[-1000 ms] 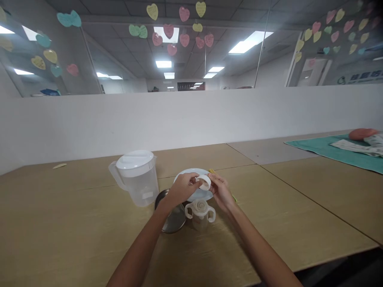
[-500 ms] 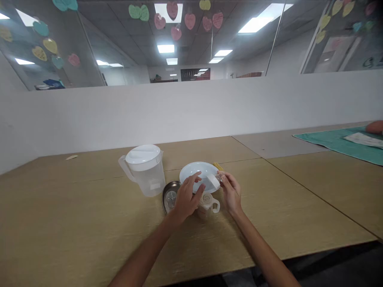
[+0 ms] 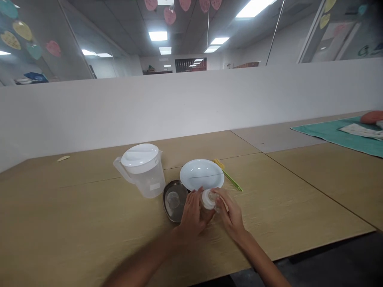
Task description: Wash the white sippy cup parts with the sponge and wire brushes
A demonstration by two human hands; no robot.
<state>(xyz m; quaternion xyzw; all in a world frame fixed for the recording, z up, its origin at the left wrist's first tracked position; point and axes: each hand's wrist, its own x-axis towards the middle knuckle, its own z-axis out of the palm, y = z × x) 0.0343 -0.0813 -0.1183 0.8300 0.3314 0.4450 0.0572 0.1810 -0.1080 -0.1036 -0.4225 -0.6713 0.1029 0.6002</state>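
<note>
My left hand (image 3: 193,213) is wrapped round a clear baby bottle, whose body is mostly hidden by my fingers. My right hand (image 3: 231,215) pinches a clear bottle nipple (image 3: 213,195) set in a white collar ring (image 3: 207,200). The ring is tilted at the bottle's mouth; whether it is seated there I cannot tell. Just left of my left hand lies a dark metal tray (image 3: 170,213) with a clear round cap (image 3: 173,199) in it. A white bowl (image 3: 202,167) stands right behind both hands, with a thin dark line across its inside.
A lidded translucent pitcher (image 3: 146,179) stands left of the bowl. A brush with yellow bristles and a green handle (image 3: 232,181) lies to the right. Farther right is a green cloth (image 3: 323,129). A white wall (image 3: 179,107) with windows closes off the back.
My right hand has brought the nipple and ring down and left to the bottle. My left hand, spread before, has closed round the bottle. The view has tipped slightly downward.
</note>
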